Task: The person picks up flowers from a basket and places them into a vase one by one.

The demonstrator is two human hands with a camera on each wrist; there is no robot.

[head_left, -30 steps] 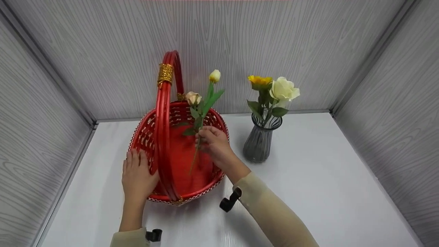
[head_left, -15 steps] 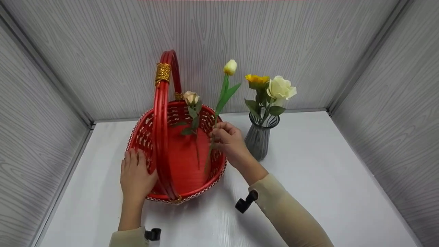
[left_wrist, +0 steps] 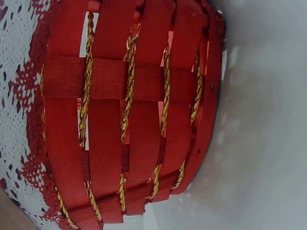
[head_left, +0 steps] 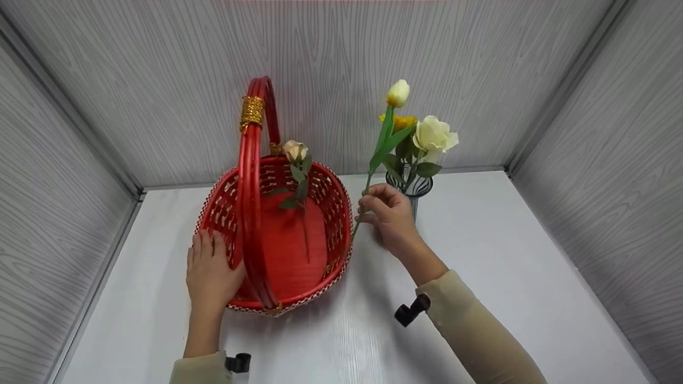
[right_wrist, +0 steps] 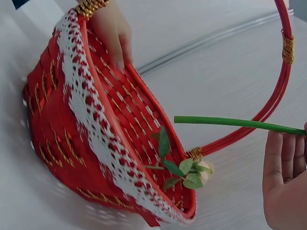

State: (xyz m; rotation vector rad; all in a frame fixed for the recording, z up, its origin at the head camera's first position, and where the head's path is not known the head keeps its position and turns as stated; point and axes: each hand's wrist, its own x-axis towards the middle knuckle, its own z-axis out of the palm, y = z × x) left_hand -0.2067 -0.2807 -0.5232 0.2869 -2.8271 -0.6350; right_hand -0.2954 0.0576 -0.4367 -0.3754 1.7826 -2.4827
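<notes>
My right hand [head_left: 392, 216] pinches a white tulip [head_left: 398, 94] by its green stem, between the basket and the vase. The stem's cut end [right_wrist: 184, 120] points toward the basket in the right wrist view. With fingers laid over its left rim, my left hand [head_left: 211, 274] rests on the red woven basket [head_left: 256, 305]; the fingertips show inside the rim in the right wrist view. A pale pink rose [head_left: 295, 151] leans inside the basket against its far wall. The left wrist view is filled mostly by the basket's red slats [left_wrist: 108, 120] and gold cord.
Behind my right hand, a grey ribbed glass vase [head_left: 421, 186] holds a cream rose [head_left: 435, 134] and a yellow flower [head_left: 404, 122], partly hidden by the tulip's leaves. The basket's tall red handle [head_left: 249, 176] arches up. A grey panelled wall [head_left: 331, 48] closes off the table's back.
My right hand has lifted the tulip out of the basket and carried it right, in front of the vase. The rose stays in the basket. My left hand keeps its place on the rim.
</notes>
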